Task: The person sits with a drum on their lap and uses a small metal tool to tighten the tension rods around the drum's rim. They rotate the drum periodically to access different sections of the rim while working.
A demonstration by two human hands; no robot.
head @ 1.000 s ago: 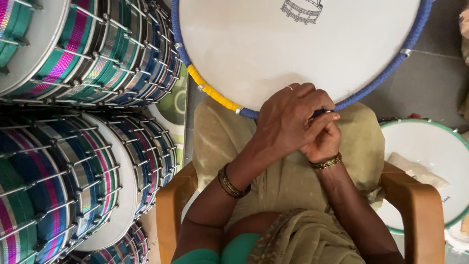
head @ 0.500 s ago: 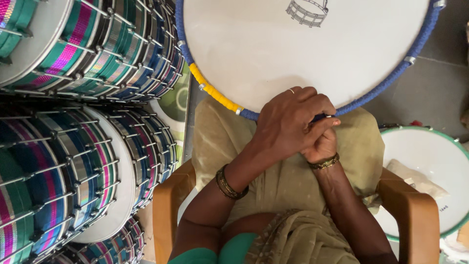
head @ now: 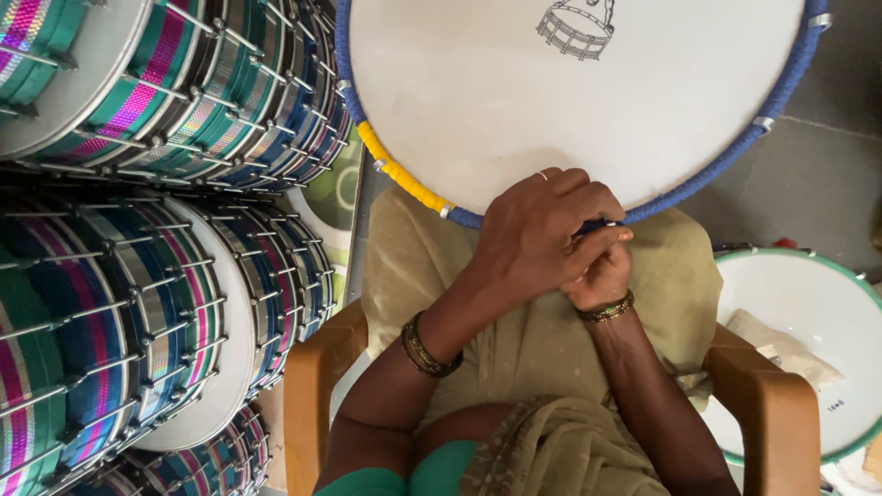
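Grey floor [head: 808, 174] shows on my right, beyond the wooden chair [head: 767, 413] I sit in; a tan cloth [head: 542, 340] covers my lap; on it rests the near edge of a large white drum head [head: 570, 101], its rim wound in blue cord [head: 726, 161] with a short yellow stretch [head: 400, 174] to the left; my left hand [head: 542, 239] lies across the rim at the near edge, fingers [head: 602, 243] curled narrow and pinching the blue cord; my right hand [head: 602, 276] sits just under it, mostly hidden, fingers closed up against the same spot, though I cannot tell what they grip; bangles circle both wrists; stacked drums [head: 138, 230] with striped pink, teal and blue bands and metal rods fill my left side; another white drum head with a green rim [head: 808, 321] lies beside the chair on my right, with a scrap of pale cloth [head: 781, 344] on it.
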